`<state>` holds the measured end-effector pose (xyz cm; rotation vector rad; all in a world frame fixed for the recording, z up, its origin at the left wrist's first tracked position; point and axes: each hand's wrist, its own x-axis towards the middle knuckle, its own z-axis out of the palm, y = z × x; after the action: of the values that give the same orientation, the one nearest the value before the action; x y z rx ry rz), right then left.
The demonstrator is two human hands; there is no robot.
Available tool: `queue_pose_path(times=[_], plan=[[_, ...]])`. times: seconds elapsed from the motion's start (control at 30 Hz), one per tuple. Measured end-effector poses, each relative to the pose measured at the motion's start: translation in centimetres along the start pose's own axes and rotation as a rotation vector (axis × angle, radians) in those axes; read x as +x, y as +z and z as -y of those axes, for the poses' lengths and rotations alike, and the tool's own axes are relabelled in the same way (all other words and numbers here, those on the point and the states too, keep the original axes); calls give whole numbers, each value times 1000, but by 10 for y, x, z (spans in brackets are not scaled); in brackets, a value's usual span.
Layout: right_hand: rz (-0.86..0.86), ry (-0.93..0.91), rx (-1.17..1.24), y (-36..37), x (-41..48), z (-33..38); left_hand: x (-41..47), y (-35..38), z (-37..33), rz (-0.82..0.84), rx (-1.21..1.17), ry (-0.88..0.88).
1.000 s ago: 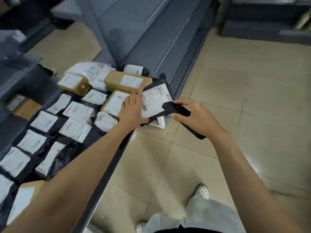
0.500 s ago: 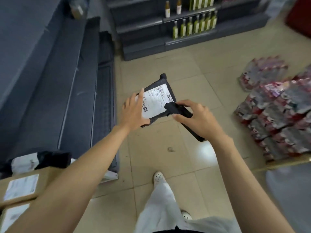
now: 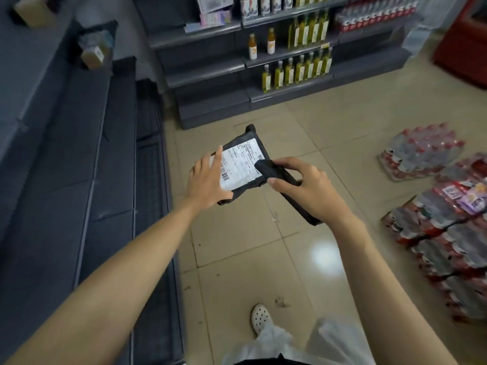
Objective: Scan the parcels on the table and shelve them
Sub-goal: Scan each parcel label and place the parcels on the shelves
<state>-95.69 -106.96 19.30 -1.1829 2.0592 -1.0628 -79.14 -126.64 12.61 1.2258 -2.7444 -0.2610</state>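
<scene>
Running out of frame left of the hands, grey shelving (image 3: 79, 180) blurs. Bottle packs (image 3: 448, 227) to their right are cut off. Between them, the left hand (image 3: 208, 183) grips the black parcel (image 3: 246, 138), and the right hand (image 3: 311, 191) wraps the scanner (image 3: 274, 171), whose nose hides a corner of the unreadable label (image 3: 239, 167).

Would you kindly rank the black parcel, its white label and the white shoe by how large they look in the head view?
1. black parcel
2. white label
3. white shoe, though it is farther away and partly hidden by the trouser leg.
</scene>
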Motion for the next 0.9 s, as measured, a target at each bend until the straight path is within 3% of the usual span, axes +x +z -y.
queue_pose_path(times=[0.4,0.67,0.9], plan=[[40,-43,-14,2,287,0,229,13,74,1,-16,-51],[120,-205,5,-3,536,68,417,-32,135,-116,-29,-198],[248,-262,-47,44,670,107,512,-53,204,-193,-66,-348]])
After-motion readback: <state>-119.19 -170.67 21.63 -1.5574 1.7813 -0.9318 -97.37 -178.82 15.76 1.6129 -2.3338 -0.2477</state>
